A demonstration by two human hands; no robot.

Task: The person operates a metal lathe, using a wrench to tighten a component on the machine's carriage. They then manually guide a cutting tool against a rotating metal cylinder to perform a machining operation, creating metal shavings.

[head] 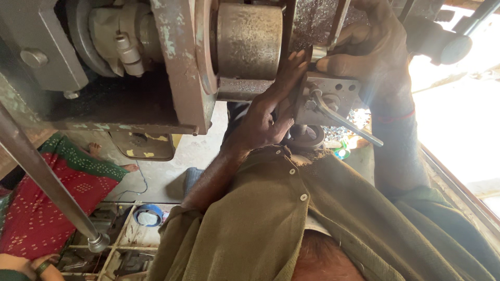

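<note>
a head-worn camera looks down past an olive shirt (271, 218) at a person's two bare, grimy hands working on a heavy rusted press machine (177, 67) that fills the top of the frame. the left hand (265, 114), centre of the frame, reaches up with fingers extended and loosely spread, its fingertips touching the left edge of a small grey metal block (330, 99) fixed to the machine; it presses there rather than clenching anything. the right hand (364, 52), upper right, is curled over the top of the same block, thumb and fingers pinching something small at its upper edge, though what it holds cannot be made out. a bent metal lever (344, 119) sticks out of the block and runs down to the lower right, its long axis slanting away from both hands; the left hand lies nearer its root. a thick steel cylinder (249, 41) sits just left of the block. a long steel rod (47, 177) crosses the lower left, and another person in red and green patterned cloth (57, 198) sits on the floor there.
</note>
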